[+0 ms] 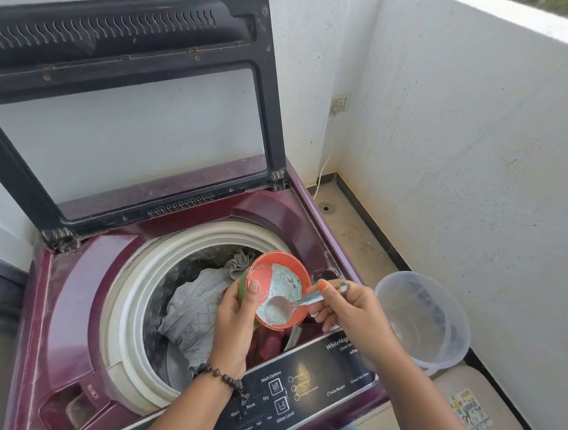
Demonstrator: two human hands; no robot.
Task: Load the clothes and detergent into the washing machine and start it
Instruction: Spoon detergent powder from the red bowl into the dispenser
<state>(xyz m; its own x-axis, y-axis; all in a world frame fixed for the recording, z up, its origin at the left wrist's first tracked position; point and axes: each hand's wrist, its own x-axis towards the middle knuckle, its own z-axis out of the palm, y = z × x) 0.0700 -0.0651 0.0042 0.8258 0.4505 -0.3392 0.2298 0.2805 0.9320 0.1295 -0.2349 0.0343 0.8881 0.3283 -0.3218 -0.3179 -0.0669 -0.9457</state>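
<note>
A maroon top-loading washing machine (71, 301) fills most of the view, standing in a white-walled corner. Its dark-framed lid (126, 105) stands raised at the back, with a clear window in the middle. The round drum opening has a pale ring (132, 288) around it, and grey clothes (193, 312) lie bunched inside, with a dark red piece just beside them near the front. Along the front edge runs a black control panel (301, 392) with white labels for wash options and water level.

To the right of the machine a clear plastic bucket (426, 320) sits on a pale surface, near a stickered item.

Over the drum opening, the left hand (236, 325) grips a small red bowl (274, 290), fingers curled behind it and thumb pressed on the rim; the bowl is tilted toward the camera and holds pale blue detergent powder (285, 284). A beaded bracelet (223, 377) circles that wrist. The right hand (347, 305) pinches the handle of a metal spoon (287, 306), whose scoop rests in the powder at the bowl's lower edge.
</note>
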